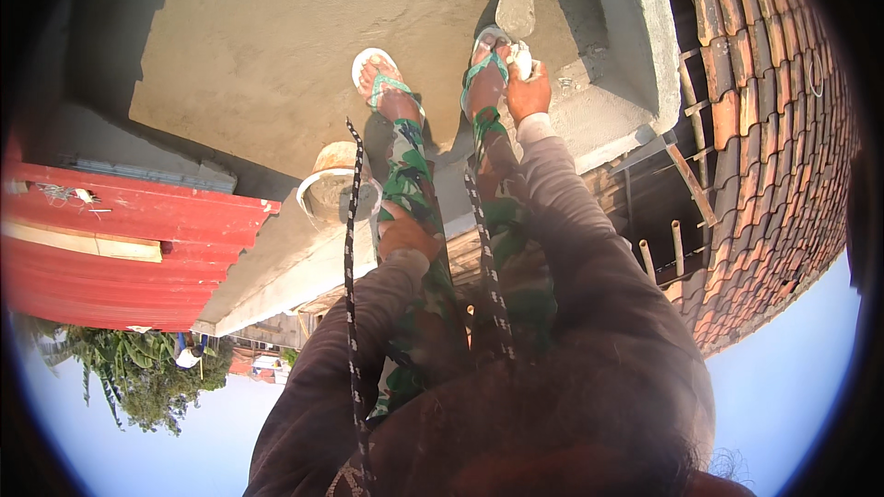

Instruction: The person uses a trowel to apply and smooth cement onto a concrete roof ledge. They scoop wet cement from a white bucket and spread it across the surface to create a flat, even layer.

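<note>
My right hand (529, 92) is closed around the pale handle of a trowel (516, 4), just beside my right foot. The trowel's rounded blade is coated in grey and points away from me over the cement surface. My left hand (408, 234) is closed at the right edge of a bucket (310, 206), next to my left shin; part of its grip is hidden. The bucket has a pale rim and is smeared with cement, and its mouth faces up toward me.
I stand in sandals on a cement slab (258, 55) with a raised edge (656, 46). Clay roof tiles (773, 110) slope away at right, beside an open gap with wooden battens. Red metal roofing (120, 267) lies at left. Two dark patterned cords (351, 221) hang before me.
</note>
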A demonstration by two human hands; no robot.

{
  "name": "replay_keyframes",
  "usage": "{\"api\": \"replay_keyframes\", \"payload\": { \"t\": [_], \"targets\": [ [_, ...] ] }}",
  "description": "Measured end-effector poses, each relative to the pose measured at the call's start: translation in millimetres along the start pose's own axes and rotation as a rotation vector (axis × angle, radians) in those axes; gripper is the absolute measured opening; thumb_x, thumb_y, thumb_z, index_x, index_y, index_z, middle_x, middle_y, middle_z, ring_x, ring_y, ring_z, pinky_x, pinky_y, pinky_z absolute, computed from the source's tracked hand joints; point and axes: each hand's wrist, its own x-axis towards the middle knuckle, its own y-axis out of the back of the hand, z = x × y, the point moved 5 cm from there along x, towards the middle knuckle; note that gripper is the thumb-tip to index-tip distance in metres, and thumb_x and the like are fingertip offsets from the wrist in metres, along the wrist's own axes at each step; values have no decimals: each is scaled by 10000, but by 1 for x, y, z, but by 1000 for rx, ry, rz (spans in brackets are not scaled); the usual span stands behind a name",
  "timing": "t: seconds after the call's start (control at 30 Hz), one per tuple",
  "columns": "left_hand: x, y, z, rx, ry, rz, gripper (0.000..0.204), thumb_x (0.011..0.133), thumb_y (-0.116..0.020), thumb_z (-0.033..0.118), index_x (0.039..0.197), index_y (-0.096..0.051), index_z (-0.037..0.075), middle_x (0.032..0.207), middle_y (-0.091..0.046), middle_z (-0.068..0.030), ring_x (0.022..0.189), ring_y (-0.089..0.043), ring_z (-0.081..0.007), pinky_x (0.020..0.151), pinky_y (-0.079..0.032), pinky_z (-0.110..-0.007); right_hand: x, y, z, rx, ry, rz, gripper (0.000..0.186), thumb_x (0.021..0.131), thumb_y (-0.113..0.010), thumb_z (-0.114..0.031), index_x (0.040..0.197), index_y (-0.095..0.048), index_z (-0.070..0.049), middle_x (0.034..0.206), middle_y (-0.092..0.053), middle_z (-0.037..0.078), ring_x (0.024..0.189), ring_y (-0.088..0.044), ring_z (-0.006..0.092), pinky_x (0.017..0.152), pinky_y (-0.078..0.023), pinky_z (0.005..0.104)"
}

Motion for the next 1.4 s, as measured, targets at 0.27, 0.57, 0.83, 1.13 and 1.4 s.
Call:
{"api": "replay_keyframes", "payload": {
  "t": [0.27, 0.57, 0.83, 1.13, 1.4],
  "targets": [
    [13, 73, -29, -28, -256, -18, 1196, 755, -851, 569, 1567, -273, -92, 1250, -692, -284, 1192, -687, -374, 1023, -533, -443, 61, 58, -18, -297, 145, 37, 397, 917, -756, -299, 1168, -582, -46, 1072, -732, 258, 1016, -699, 478, 865, -547, 513],
    [-21, 271, 47, -123, -649, 570, 454, 925, -792, 266, 1230, -646, -37, 790, -661, -107, 707, -639, -189, 664, -502, -350, 163, 17, -41, -269, 492, 64, 369, 915, -746, -309, 1149, -588, -73, 1062, -729, 247, 1011, -698, 458, 853, -548, 523],
    [0, 251, 176, -585, -875, 207, 291, 991, -695, 126, 1214, -656, -56, 818, -634, -18, 731, -576, -102, 698, -493, -286, 192, -2, -8, -222, 420, -169, 370, 920, -740, -318, 1147, -599, -62, 1022, -736, 246, 973, -707, 458, 839, -548, 530],
    [87, 255, 256, 92, -974, 389, 511, 968, -709, 273, 1364, -630, -40, 981, -737, -165, 866, -709, -236, 820, -564, -358, 189, -6, -12, -226, 477, -103, 323, 948, -688, -313, 1126, -593, -61, 1006, -727, 248, 953, -696, 471, 821, -543, 557],
    [101, 252, 271, 154, -986, 388, 587, 972, -693, 333, 1407, -597, -49, 1116, -736, -199, 972, -725, -328, 896, -562, -391, 191, -2, -13, -328, 479, -118, 321, 922, -721, -262, 1132, -625, -39, 1054, -733, 257, 980, -705, 466, 856, -548, 543]
  ]
}}
